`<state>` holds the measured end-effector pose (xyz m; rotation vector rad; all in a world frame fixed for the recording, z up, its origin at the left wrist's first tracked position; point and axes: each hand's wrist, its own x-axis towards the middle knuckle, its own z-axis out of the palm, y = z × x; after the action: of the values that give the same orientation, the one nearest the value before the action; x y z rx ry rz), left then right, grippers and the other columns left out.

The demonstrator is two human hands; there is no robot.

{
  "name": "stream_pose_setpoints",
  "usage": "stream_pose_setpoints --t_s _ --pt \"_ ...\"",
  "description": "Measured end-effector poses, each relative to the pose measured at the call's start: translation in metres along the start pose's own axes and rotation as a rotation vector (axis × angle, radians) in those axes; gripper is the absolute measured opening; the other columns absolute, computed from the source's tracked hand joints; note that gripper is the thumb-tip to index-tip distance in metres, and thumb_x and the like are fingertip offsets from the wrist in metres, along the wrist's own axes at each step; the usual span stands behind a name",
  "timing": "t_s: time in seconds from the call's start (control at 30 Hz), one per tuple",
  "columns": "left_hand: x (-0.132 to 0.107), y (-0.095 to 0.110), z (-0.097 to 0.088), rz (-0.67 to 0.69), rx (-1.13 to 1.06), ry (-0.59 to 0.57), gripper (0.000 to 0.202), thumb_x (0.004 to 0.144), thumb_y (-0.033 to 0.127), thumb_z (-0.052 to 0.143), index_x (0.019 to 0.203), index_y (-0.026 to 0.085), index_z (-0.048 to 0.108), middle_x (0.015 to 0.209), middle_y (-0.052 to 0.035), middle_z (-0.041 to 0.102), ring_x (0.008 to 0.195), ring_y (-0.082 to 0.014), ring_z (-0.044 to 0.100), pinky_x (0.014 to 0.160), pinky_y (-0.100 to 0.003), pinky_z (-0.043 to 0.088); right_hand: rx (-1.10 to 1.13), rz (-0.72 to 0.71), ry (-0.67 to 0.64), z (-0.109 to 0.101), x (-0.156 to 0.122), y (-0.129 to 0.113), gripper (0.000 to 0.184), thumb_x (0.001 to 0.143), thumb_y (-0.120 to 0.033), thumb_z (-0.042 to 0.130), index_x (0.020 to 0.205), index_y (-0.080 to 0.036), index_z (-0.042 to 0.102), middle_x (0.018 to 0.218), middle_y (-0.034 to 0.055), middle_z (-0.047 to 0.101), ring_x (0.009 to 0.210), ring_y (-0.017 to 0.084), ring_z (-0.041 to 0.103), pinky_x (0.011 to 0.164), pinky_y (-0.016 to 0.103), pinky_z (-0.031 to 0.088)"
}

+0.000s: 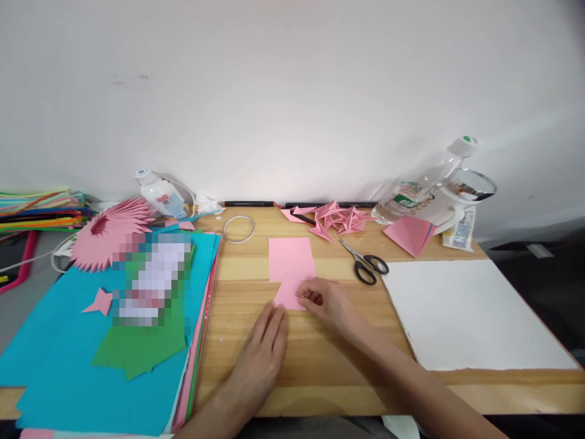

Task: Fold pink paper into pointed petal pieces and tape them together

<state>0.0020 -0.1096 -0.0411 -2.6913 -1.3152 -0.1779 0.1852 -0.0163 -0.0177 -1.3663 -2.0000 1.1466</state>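
The left hand (264,347) is laid flat, open and empty, beside the pink paper (291,257) on the table (237,274), apparently to steady it; its folded near edge is pinched by the right hand (326,302).

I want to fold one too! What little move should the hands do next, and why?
Probably slide the left hand along the fold to flatten it: the pink paper's near edge is turned up, the right hand pinches one end, the left fingertips lie beside the other.

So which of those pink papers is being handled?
The flat pink sheet at mid-table, pinched by the right hand; the folded pink pieces behind lie untouched.
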Motion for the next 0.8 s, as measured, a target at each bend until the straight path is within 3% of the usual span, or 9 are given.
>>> stream_pose_setpoints --t_s 0.2,0.47,0.67,0.8 --pt "0.005 0.001 -0.002 -0.021 0.016 0.075 0.036 0.085 0.006 0.031 0.116 0.003 0.049 0.123 -0.0172 0.055 0.123 -0.0244 0.041 0.099 -0.038 0.04 -0.002 -0.032 -0.006 0.001 0.0 0.004 0.009 0.071 -0.009 0.053 0.069 -0.015 0.059 0.066 -0.0002 0.057 0.057 0.01 0.051 0.055 0.019 0.04" --pt "0.026 0.009 -0.019 -0.021 0.219 0.144 0.029 0.089 0.014 0.036 0.107 0.003 0.056 0.099 -0.0165 0.066 0.092 -0.0253 0.062 0.079 -0.037 0.046 -0.174 -0.157 0.009 0.002 -0.006 0.003 0.014 0.076 -0.006 0.049 0.074 -0.016 0.058 0.074 0.0021 0.055 0.065 0.012 0.051 0.061 0.022 0.039" --pt "0.036 0.017 -0.016 -0.1 0.218 0.133 0.025 0.086 0.011 0.041 0.101 0.004 0.06 0.088 -0.0143 0.064 0.081 -0.0224 0.059 0.068 -0.035 0.046 -0.31 -0.209 0.012 0.003 -0.012 0.001 0.015 0.079 -0.005 0.048 0.074 -0.015 0.057 0.077 0.003 0.053 0.068 0.013 0.05 0.063 0.023 0.038" --pt "0.039 0.021 -0.014 -0.186 0.16 0.154 0.026 0.087 0.022 0.044 0.096 0.004 0.062 0.081 -0.0123 0.06 0.073 -0.0208 0.055 0.064 -0.034 0.045 -0.397 -0.196 0.002 -0.001 -0.013 -0.001 0.015 0.08 -0.006 0.048 0.077 -0.015 0.059 0.082 0.0045 0.051 0.067 0.012 0.05 0.064 0.023 0.04"
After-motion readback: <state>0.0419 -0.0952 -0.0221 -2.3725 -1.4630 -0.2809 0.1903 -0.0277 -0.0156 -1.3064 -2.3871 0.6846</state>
